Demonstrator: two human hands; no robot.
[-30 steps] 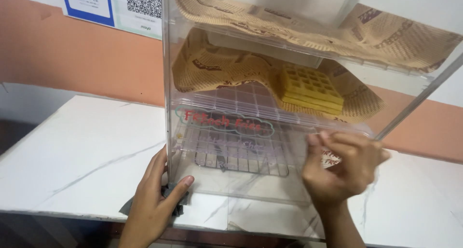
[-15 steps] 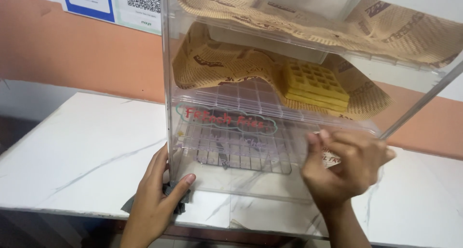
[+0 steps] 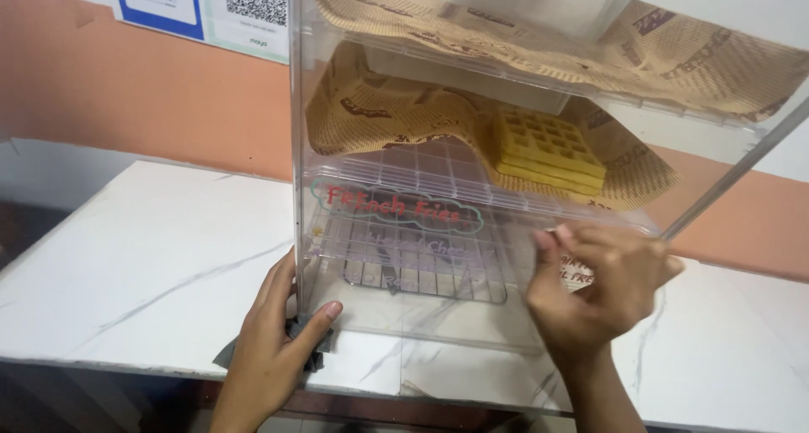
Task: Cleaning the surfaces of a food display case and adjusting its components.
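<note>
Barely anything has shifted since a second ago, honestly: both hands sit at the same spots on the clear display case (image 3: 404, 315), and the right one has only slid a touch along the front panel.

So the left hand (image 3: 274, 349) is down at the case's lower left corner, thumb hooked round onto the front face and the other fingers flat along the side edge. It's pressing a dark grey cloth (image 3: 305, 342) against that corner, with the cloth bunched up between the palm and the plastic and a bit of it sticking out onto the desk (image 3: 143, 264).

Over on the other side, the right hand (image 3: 602, 294) is against the lower right part of the front panel, fingers curled together with the tips touching the plastic. It's a bit blurred, so I can't tell if it's holding anything.

Inside the case there are 2 shelves lined with brown printed paper (image 3: 379, 117). A short stack of yellow waffles (image 3: 548, 151) sits on the lower shelf, up and to the left of the right hand, behind the panel. Below that shelf is a wire rack (image 3: 421, 269), right between the 2 hands.
</note>
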